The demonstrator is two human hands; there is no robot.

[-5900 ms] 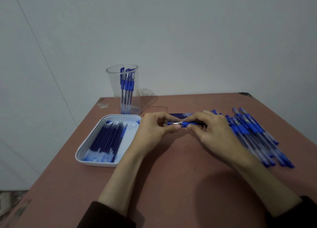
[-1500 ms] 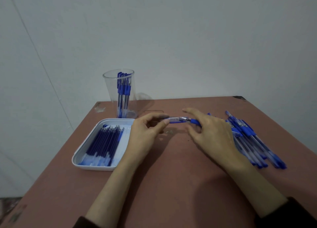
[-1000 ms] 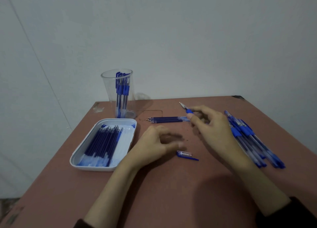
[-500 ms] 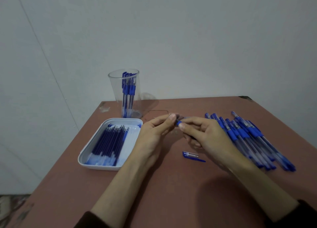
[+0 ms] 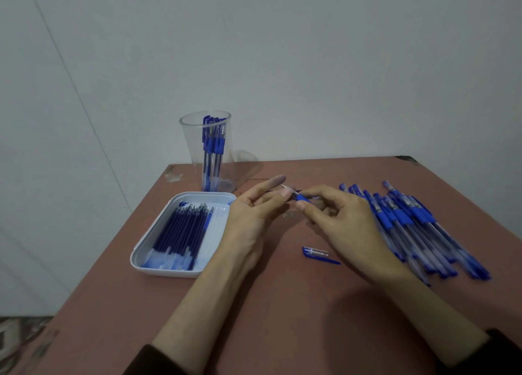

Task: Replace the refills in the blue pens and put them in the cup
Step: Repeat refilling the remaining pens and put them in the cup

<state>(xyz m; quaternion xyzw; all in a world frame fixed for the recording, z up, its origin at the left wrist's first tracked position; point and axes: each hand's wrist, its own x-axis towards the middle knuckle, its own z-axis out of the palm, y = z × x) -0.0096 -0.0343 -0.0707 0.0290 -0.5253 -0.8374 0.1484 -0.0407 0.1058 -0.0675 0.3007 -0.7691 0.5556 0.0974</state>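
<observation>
The matt reddish-brown worktop stretched broad and flat nearer than the white plastic tray, which sat by its left edge holding slim dark refills, with the clear cup just behind. Right of the tray, the left hand was spread, straight fingers touching the metal tip of the blue pen. The right hand pinched the rubbery grip, a loose cap and heaped pens farther right.
</observation>
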